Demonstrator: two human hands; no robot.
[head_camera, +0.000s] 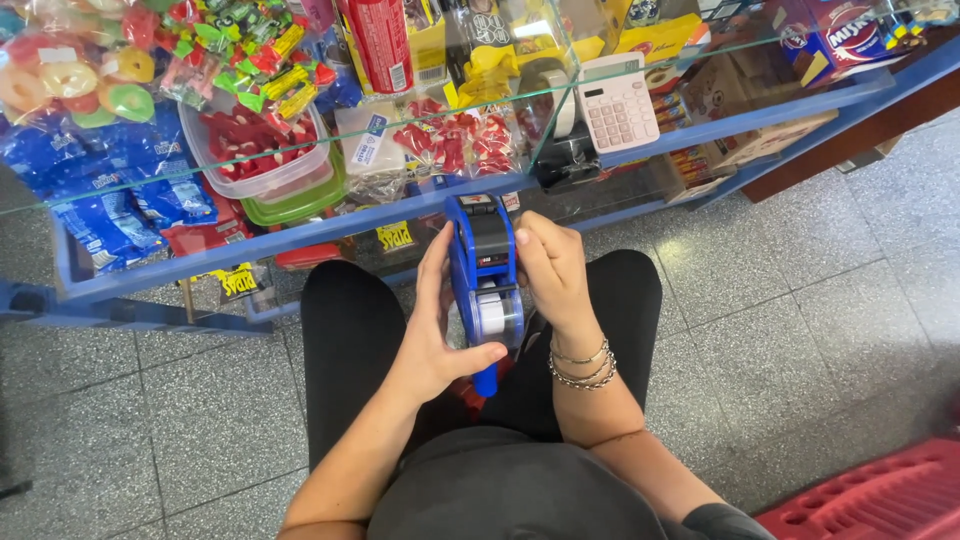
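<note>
Both hands, left hand (432, 330) and right hand (552, 265), grip the blue label gun (484, 270), its label roll seated, no label yet stuck on anything.

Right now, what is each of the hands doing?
Left hand: closed around the blue label gun.
Right hand: gripping the label gun's other side.

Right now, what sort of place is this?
Most likely a small sweet shop or kiosk: a glass counter packed with bagged sweets, a calculator on top, and a price-label gun in both hands.
</note>
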